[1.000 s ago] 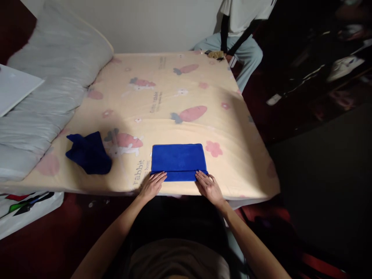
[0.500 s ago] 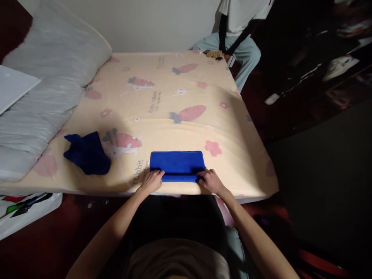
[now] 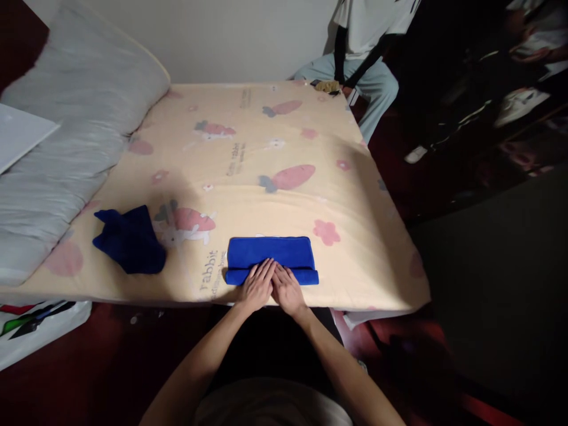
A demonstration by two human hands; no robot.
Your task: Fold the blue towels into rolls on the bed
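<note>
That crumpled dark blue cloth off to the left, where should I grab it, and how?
I'd pinch the crumpled dark blue cloth at its narrow far-left tip, from above, probably with the left hand. That tip juts out from the bunched body, so fingers should close on it easily.

The blue towel (image 3: pixel 270 251) looks like soft, matt cloth, smooth across its flat part. The crumpled cloth (image 3: pixel 131 241) is dull and matt too. Printed fabric makes the bedsheet (image 3: pixel 239 207), faintly wrinkled; the grey quilt (image 3: pixel 75 136) looks smooth but puckered.
</note>
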